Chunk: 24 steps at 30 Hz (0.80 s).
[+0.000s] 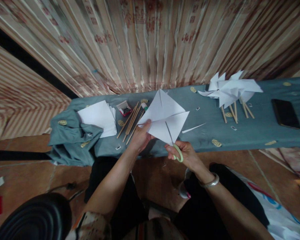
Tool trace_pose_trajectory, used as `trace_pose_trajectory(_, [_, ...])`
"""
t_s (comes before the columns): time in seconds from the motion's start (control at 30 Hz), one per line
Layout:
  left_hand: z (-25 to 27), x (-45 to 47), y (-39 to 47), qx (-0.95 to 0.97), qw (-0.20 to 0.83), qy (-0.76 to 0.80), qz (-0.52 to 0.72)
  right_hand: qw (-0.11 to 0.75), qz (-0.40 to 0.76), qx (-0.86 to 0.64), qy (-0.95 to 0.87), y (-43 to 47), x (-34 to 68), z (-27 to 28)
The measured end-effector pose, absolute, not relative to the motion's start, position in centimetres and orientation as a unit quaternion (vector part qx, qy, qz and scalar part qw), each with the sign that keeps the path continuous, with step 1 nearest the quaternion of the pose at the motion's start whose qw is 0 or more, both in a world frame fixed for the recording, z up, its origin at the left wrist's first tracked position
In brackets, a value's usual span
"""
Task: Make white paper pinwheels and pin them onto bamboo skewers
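Note:
My left hand [142, 137] pinches a white square sheet of paper [160, 108] by its near left edge, thumb on top. Slits run in from the sheet's corners toward its middle. In my right hand [186, 154] is a pair of scissors [178, 154] with light green handles, fingers through the loops. The scissor blades lie along the paper at its near corner. A thin paper strip [193, 128] rests on the cloth just right of the sheet. Behind my left hand lie several wooden sticks [131, 121], partly covered by the sheet.
A stack of white paper [98, 118] lies at the left, beside a small red box of pins [125, 109] and a glue stick [144, 106]. Several paper pinwheels [233, 91] on sticks and a dark phone [285, 113] are to the right. A curtain [145, 50] hangs behind the cloth-covered table [205, 135].

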<state>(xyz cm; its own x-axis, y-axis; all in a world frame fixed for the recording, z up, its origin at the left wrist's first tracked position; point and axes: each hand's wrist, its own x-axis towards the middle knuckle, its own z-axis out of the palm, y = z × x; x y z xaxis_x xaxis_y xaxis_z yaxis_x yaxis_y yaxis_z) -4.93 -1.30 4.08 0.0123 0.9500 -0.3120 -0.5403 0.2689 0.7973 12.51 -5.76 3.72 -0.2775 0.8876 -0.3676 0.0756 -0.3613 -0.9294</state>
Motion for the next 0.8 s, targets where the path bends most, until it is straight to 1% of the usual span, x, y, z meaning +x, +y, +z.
trace_pose_trajectory(0.3, [4.2, -4.8, -1.2, 0.235, 0.669, 0.434, 0.556, 0.317, 0.661, -0.513, -0.446, -5.8, 12.3, 3.8])
trace_pose_trajectory(0.47, [4.1, -4.9, -1.0, 0.215, 0.665, 0.431, 0.571, 0.289, 0.678, -0.505, -0.450, -5.8, 12.7, 3.3])
trace_pose_trajectory(0.57, [4.0, -5.5, -0.6, 0.203, 0.659, 0.421, 0.589, 0.253, 0.669, -0.508, -0.480, -6.0, 13.3, 2.8])
trace_pose_trajectory(0.63, [3.8, -6.0, -0.3, 0.188, 0.651, 0.420, 0.603, 0.209, 0.623, -0.527, -0.538, -6.1, 13.9, 2.6])
trace_pose_trajectory(0.67, [3.8, -6.3, -0.2, 0.180, 0.646, 0.419, 0.612, 0.184, 0.576, -0.545, -0.581, -6.1, 14.2, 2.6])
trace_pose_trajectory(0.73, [3.6, -6.8, 0.0, 0.166, 0.636, 0.417, 0.628, 0.139, 0.445, -0.589, -0.660, -6.1, 14.9, 2.7])
trace_pose_trajectory(0.8, [3.5, -7.0, 0.1, 0.150, 0.630, 0.416, 0.639, 0.114, 0.323, -0.630, -0.697, -5.9, 15.8, 2.9])
